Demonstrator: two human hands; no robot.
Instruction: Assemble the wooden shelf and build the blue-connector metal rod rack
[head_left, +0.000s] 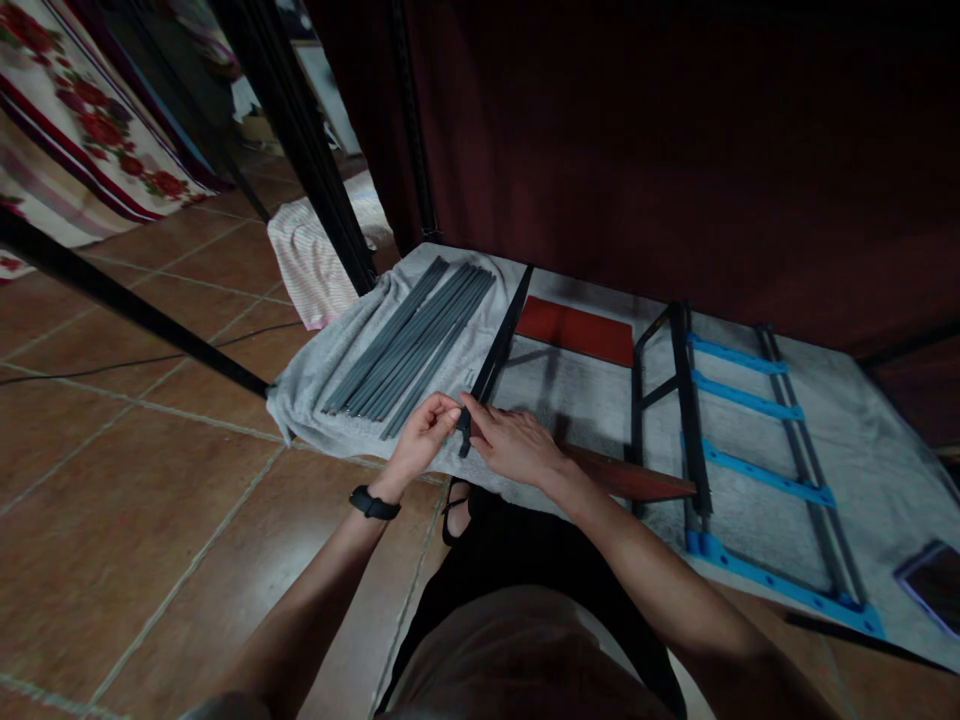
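My left hand [427,432] and my right hand [514,442] meet at the near end of a long black bar [501,345] that runs away from me over a grey cloth [577,390]. The fingers of both hands are pinched on the bar's end. A black band sits on my left wrist. To the left of the bar lies a bundle of several grey rods [412,340], side by side on the cloth.
A black frame with blue crossbars [750,450] lies on the cloth at the right, next to a red-brown panel [577,330]. A phone [934,585] rests at the far right. Black posts [300,140] rise at the left over a tiled floor [150,450].
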